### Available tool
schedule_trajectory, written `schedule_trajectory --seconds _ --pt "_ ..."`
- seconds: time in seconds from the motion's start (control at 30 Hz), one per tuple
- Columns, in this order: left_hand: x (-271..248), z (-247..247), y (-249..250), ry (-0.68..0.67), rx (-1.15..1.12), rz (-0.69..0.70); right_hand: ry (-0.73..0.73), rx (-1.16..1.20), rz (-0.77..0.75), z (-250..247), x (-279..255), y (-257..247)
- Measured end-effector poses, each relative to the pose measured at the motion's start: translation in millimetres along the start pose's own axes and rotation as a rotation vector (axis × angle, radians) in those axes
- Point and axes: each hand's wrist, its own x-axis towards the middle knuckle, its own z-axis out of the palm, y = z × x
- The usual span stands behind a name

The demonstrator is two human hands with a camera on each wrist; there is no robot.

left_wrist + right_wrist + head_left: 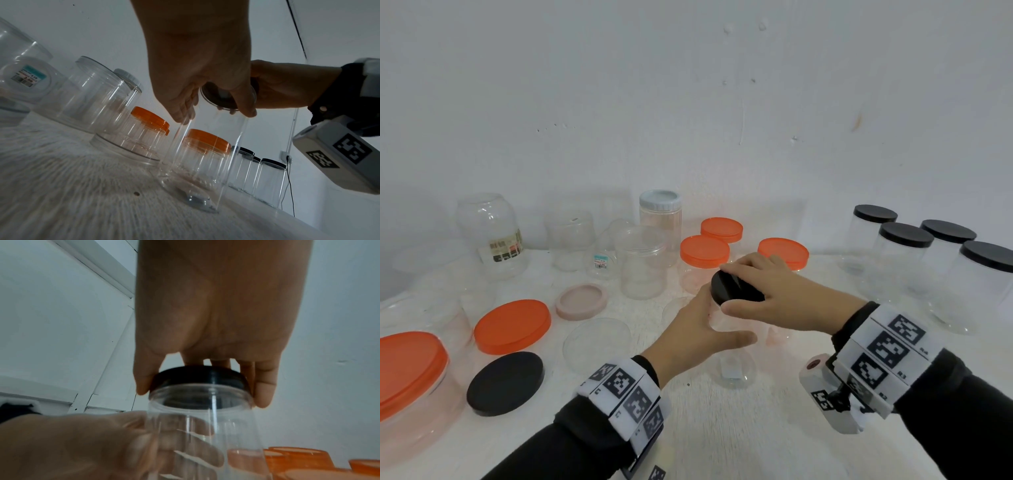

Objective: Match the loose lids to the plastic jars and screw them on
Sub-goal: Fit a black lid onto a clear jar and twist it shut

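Note:
A tall clear plastic jar [732,363] stands upright on the white table [722,428] in front of me. My left hand [717,320] grips its upper wall, thumb toward me and fingers behind. A black lid [739,291] sits on the jar's mouth, and my right hand [726,289] holds it from above, thumb and fingers curled round the rim. In the left wrist view the left hand [216,115] wraps the jar [205,162] just under the lid [222,97]. The right wrist view shows the right hand [202,391] clamped on the lid [199,376] over the jar [201,426].
Loose lids lie at the left: black [506,383], orange [513,326], pink [581,301], clear [597,344]. Open clear jars [643,267] stand at the back left, orange-lidded jars [704,251] just behind my hands, black-lidded jars [905,236] at the right. A wall closes the back.

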Motion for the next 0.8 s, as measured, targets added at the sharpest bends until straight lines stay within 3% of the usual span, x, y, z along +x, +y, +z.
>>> schedule_trajectory --seconds 0.23,0.33,0.47,0.63,0.8 --pt "-2.7 -4.7 6.3 -0.047 0.099 -0.059 0.156 0.154 0.002 20.7 -6.8 2.5" --pt "-9.3 -16.1 2.7 -0.072 0.349 -0.117 0.204 0.158 0.02 25.5 -8.8 3.6" --pt "-25.2 -51.2 -9.4 -0.03 0.628 -0.254 0.25 0.198 0.025 29.8 -14.8 7.1" --pt "-49.9 -107.6 -34.2 0.062 0.748 -0.462 0.286 0.249 0.008 33.9 -25.6 12.5" --pt "-65.7 -142.1 -62.0 0.06 0.904 -0.668 0.302 0.27 -0.015 33.6 -32.7 12.8"
